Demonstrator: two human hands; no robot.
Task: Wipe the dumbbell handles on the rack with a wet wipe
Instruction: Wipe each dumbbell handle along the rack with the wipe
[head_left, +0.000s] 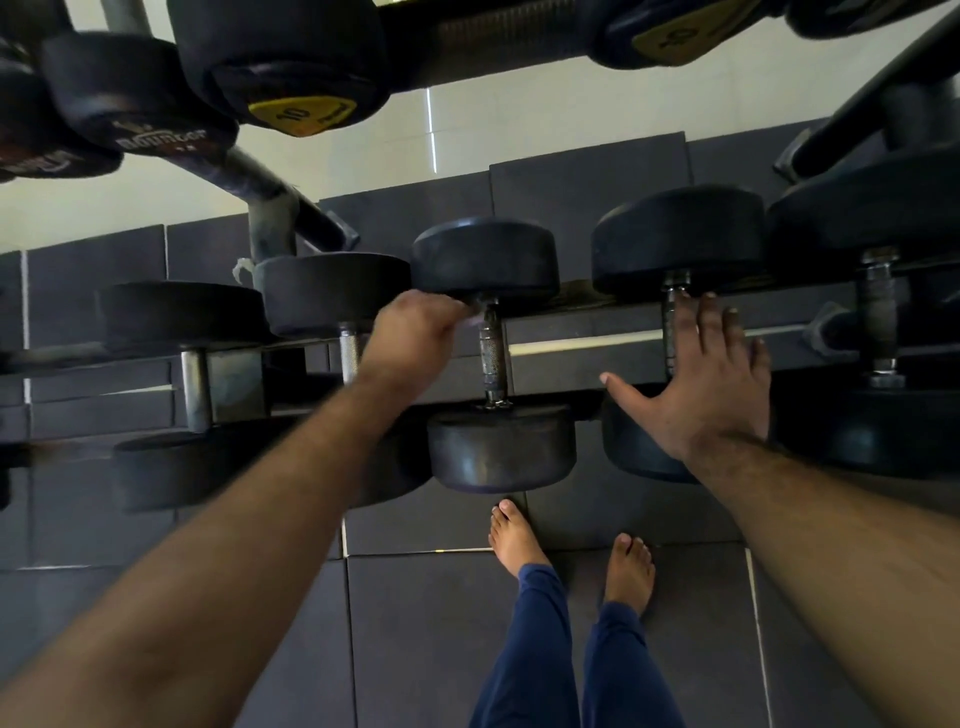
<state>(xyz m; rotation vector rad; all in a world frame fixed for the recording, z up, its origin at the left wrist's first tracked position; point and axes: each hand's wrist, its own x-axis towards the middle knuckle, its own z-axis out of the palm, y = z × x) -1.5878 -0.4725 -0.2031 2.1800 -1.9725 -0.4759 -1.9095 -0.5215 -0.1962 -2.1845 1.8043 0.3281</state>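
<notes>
1. Black rubber dumbbells sit in a row on the lower rack (587, 343), seen from above; handles run front to back betw. 2 rails.
2. Left hand (415, 338) is curled closed at the far end of the centre dumbbell handle (493, 353), just under the far weight head. A small pale scrap at the fingertips may be the wet wipe (474, 317); too blurred & hidden to be sure.
3. That handle is knurled metal, mostly bare below the hand, w/ a black head at each end.
4. Right hand (701, 379) is spread flat, fingers apart, palm down over the next dumbbell handle (671, 322) to the right. It covers most of that handle; thumb points left toward the centre dumbbell. It grips nothing that can be seen.
5. An upper rack tier crosses the top of the view, holding more black dumbbells; 1 has a yellow label (301, 111) reading 10.
6. Below: dark floor mats (426, 623), 2 bare feet, blue trouser legs (540, 649). Pale tile floor shows behind the rack.
</notes>
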